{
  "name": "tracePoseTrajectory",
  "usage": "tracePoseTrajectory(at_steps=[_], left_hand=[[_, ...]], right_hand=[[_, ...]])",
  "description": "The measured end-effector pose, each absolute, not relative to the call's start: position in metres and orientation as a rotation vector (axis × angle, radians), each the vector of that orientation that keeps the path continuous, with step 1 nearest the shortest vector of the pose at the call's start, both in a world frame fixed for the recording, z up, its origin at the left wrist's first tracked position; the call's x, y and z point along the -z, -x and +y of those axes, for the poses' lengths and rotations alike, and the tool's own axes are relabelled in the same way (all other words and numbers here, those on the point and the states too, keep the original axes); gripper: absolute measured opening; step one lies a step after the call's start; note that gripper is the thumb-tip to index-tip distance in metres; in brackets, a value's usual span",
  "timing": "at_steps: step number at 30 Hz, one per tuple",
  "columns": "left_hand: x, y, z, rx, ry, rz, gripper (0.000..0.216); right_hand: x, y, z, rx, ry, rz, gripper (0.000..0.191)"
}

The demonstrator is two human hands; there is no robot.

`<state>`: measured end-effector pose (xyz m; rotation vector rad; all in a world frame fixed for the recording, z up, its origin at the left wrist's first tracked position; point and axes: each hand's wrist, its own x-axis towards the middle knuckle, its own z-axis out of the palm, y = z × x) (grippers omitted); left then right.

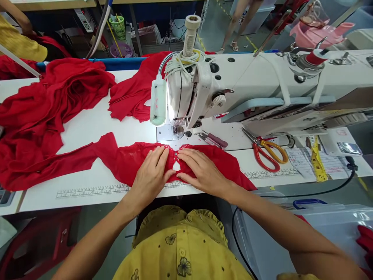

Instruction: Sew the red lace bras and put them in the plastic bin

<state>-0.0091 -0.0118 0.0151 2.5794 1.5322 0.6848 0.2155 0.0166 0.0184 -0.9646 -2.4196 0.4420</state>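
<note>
A red lace-trimmed garment [128, 163] lies spread on the white sewing table, with a small crossed-strap cutout at its middle. On the left side of that cutout, my left hand [153, 169] rests flat with its fingers stretched out and the thumb apart. My right hand [201, 169] presses flat on the fabric at the right of the cutout, fingers also extended. Both sets of fingertips nearly meet at the crossed straps. Just beyond them stands the sewing machine [247, 77], its presser foot [178, 131] lit and apart from the garment.
Red fabric piles [58, 89] cover the table's left side. Right of the needle lie seam rippers or similar small tools [214, 139], scissors [266, 151] and a yellow tape measure [318, 163]. A printed ruler [93, 191] runs along the front edge. Other people are beyond the table.
</note>
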Motion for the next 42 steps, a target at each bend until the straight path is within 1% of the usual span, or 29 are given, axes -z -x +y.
tracePoseTrajectory(at_steps=[2,6,11,16,18,20,22,24,28,30,33,36,39,42], left_hand=[[-0.01,0.007,-0.012,-0.589,-2.584,1.584,0.059],[-0.004,0.008,-0.014,-0.581,-2.541,1.608,0.06],[-0.007,0.011,-0.013,-0.576,-2.493,1.58,0.067],[-0.01,0.014,-0.012,-0.581,-2.482,1.544,0.068],[-0.013,0.015,-0.015,-0.633,-2.5,1.495,0.065],[-0.016,0.016,-0.018,-0.708,-2.538,1.427,0.056],[-0.019,0.016,-0.022,-0.786,-2.565,1.36,0.044],[-0.019,0.016,-0.024,-0.845,-2.563,1.317,0.036],[-0.014,0.017,-0.025,-0.851,-2.549,1.271,0.034],[-0.012,0.017,-0.025,-0.803,-2.573,1.271,0.035],[-0.01,0.017,-0.026,-0.698,-2.661,1.305,0.04],[-0.01,0.016,-0.029,-0.605,-2.772,1.339,0.042],[-0.009,0.018,-0.032,-0.555,-2.83,1.359,0.042],[-0.012,0.02,-0.036,-0.513,-2.821,1.366,0.044]], right_hand=[[-0.016,-0.218,0.017,-0.452,0.976,-2.455,0.052],[-0.013,-0.222,0.019,-0.452,0.98,-2.464,0.053],[-0.013,-0.222,0.019,-0.468,0.987,-2.464,0.054],[-0.012,-0.223,0.019,-0.438,0.979,-2.474,0.053],[-0.014,-0.222,0.018,-0.419,0.971,-2.48,0.053],[-0.018,-0.221,0.018,-0.377,0.951,-2.5,0.048],[-0.022,-0.219,0.017,-0.32,0.92,-2.537,0.038],[-0.024,-0.217,0.018,-0.271,0.891,-2.577,0.029],[-0.021,-0.213,0.019,-0.194,0.854,-2.615,0.023],[-0.019,-0.213,0.019,-0.179,0.838,-2.612,0.023],[-0.02,-0.214,0.02,-0.284,0.878,-2.556,0.024],[-0.023,-0.214,0.022,-0.395,0.947,-2.526,0.032],[-0.023,-0.215,0.026,-0.414,0.938,-2.583,0.041],[-0.021,-0.218,0.03,-0.423,0.919,-2.583,0.043]])
